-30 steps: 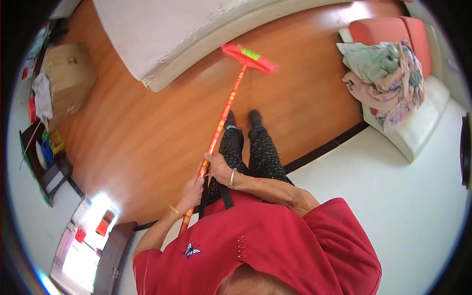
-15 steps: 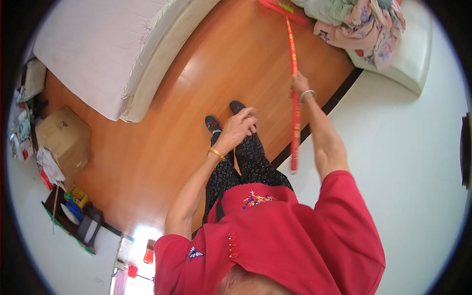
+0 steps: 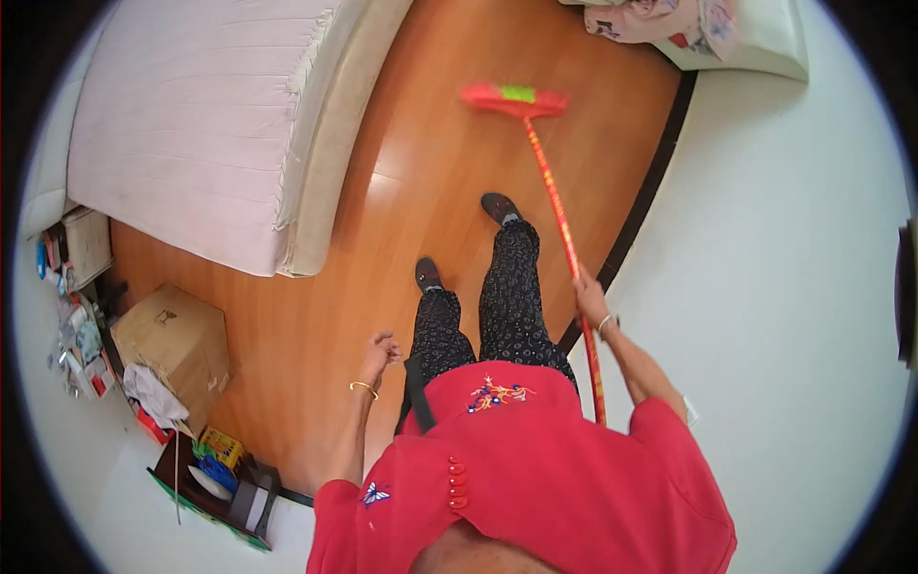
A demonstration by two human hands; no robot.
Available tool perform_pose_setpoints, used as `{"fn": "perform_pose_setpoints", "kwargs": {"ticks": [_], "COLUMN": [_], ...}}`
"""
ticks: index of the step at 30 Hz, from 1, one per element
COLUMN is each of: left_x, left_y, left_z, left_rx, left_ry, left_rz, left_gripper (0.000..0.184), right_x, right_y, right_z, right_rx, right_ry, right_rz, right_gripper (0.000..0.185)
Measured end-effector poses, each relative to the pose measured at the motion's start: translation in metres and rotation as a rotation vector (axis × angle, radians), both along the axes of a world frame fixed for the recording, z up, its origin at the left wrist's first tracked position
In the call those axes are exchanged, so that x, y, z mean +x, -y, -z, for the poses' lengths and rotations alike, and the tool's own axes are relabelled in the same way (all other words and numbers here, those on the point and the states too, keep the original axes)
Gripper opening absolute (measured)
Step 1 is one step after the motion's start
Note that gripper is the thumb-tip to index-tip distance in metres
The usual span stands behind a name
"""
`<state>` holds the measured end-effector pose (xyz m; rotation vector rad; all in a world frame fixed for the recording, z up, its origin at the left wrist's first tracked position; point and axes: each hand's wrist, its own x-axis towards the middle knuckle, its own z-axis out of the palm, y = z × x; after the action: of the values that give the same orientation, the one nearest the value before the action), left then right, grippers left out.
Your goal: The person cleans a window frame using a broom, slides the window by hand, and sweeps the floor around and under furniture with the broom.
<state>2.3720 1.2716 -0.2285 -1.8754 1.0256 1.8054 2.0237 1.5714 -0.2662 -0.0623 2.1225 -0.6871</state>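
My right hand point(image 3: 591, 298) is wrapped round the red patterned handle of a broom point(image 3: 555, 196), out to the right of my legs. The broom's wide red head with a bright green patch point(image 3: 517, 95) is on the wooden floor ahead of my feet, slightly blurred. The handle's lower end runs down beside my right forearm. My left hand point(image 3: 382, 354) hangs beside my left thigh, holding nothing, with its fingers loosely curled and apart. A gold bangle point(image 3: 364, 388) circles the left wrist.
A bed with a pale mattress point(image 3: 191, 143) stands at the upper left. A cardboard box point(image 3: 177, 344) and a dark shelf of items point(image 3: 215, 488) are at the lower left. Floral bedding point(image 3: 650, 21) lies on a pale padded piece at the top right. A white wall point(image 3: 765, 287) runs along the right.
The broom head has come back from beside the bedding towards my feet and leftward. My right hand has drawn nearer my body. My left hand has moved left, away from before my legs.
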Motion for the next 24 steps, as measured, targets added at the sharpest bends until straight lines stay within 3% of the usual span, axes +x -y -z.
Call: {"fn": "perform_pose_setpoints", "kwargs": {"ticks": [1,5,6,7,8,12,15,19,22,24], "left_x": [0.01,0.038,0.042,0.046,0.05,0.066,0.065,0.045,0.027,0.008], "left_y": [0.007,0.038,0.043,0.044,0.045,0.031,0.011,-0.014,-0.033,-0.044], "left_z": [0.0,-0.002,-0.003,-0.003,-0.003,-0.008,-0.013,-0.021,-0.025,-0.029], "left_rx": [0.009,-0.025,-0.02,-0.016,-0.01,0.009,0.051,0.069,0.058,0.062], "left_ry": [-0.005,-0.056,-0.044,-0.027,-0.004,0.043,0.093,0.116,0.105,0.089], "left_rz": [0.014,0.024,0.016,0.004,-0.013,-0.028,-0.009,0.006,0.028,0.046], "left_gripper": [0.028,0.03,0.03,0.03,0.03,0.029,0.029,0.029,0.03,0.03], "right_x": [0.028,0.131,0.142,0.14,0.15,0.185,0.15,0.038,-0.067,-0.14], "right_y": [0.013,-0.044,-0.046,-0.026,-0.026,-0.044,-0.037,-0.06,-0.084,-0.086], "right_z": [-0.046,-0.083,-0.103,-0.149,-0.162,-0.178,-0.192,-0.137,-0.063,-0.029], "right_rx": [0.074,0.042,0.084,0.076,0.045,-0.064,-0.043,-0.049,-0.061,-0.021], "right_ry": [0.155,0.093,0.204,0.452,0.438,0.342,0.373,0.104,-0.153,-0.142], "right_rz": [0.112,0.002,0.107,0.365,0.406,0.537,0.7,0.511,0.369,0.373], "right_gripper": [0.042,0.045,0.046,0.045,0.045,0.044,0.044,0.043,0.045,0.045]}}
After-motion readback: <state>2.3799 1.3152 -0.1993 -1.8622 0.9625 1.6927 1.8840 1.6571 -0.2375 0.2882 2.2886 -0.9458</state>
